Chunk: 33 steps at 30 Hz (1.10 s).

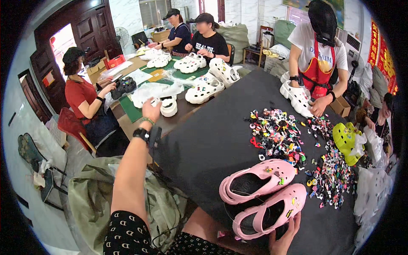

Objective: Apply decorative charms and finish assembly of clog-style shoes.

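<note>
My left hand (151, 111) reaches over the far worktable with its fingers apart, right beside a clear plastic bag (158, 90) and a white platform clog (169, 106). Whether the fingertips touch the bag I cannot tell. At the near edge of the black table, my right hand (285, 239) grips the toe side of the nearer pink clog (272, 214); its thumb is hidden. The other pink clog (257, 180) lies alongside, and a thin clear strand loops between the two. Both carry small colourful charms.
Piles of shoe charms (276, 134) lie on the black table (204, 140). A person in a red apron (318, 68) handles a white clog (296, 98) across from me. Lime clogs (346, 142) sit at the right. Several people work around the far table. A green sack (91, 199) stands at lower left.
</note>
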Tool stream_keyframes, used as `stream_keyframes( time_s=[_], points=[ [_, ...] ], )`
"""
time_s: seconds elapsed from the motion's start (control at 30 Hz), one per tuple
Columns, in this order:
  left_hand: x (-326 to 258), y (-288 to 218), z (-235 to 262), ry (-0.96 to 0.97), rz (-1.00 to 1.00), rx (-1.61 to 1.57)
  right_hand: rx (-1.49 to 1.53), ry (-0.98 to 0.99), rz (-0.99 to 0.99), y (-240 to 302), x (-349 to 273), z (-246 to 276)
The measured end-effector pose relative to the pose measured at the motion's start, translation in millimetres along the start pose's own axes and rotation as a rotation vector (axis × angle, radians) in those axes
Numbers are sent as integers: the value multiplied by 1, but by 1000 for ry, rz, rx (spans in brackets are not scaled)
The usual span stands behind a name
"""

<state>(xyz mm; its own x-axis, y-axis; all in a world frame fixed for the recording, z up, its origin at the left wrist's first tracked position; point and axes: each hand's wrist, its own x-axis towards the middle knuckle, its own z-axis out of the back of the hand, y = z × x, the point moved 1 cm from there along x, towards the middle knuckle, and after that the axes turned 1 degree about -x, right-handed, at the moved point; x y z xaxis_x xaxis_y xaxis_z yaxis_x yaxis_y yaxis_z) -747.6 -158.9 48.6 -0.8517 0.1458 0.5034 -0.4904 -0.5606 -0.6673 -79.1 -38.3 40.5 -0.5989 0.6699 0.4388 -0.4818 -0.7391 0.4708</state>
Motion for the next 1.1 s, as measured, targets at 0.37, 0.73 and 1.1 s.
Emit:
stream_keyframes(
  time_s=[0.37, 0.73, 1.1],
  points=[
    [-237, -225, 89, 535, -589, -349, 71, -19, -81, -20, -4, -13],
    [-321, -298, 35, 1014, -662, -177, 90, -78, 46, -19, -7, -7],
    [-341, -306, 10, 907, -561, -183, 198, -82, 56, -22, -8, -3]
  ],
)
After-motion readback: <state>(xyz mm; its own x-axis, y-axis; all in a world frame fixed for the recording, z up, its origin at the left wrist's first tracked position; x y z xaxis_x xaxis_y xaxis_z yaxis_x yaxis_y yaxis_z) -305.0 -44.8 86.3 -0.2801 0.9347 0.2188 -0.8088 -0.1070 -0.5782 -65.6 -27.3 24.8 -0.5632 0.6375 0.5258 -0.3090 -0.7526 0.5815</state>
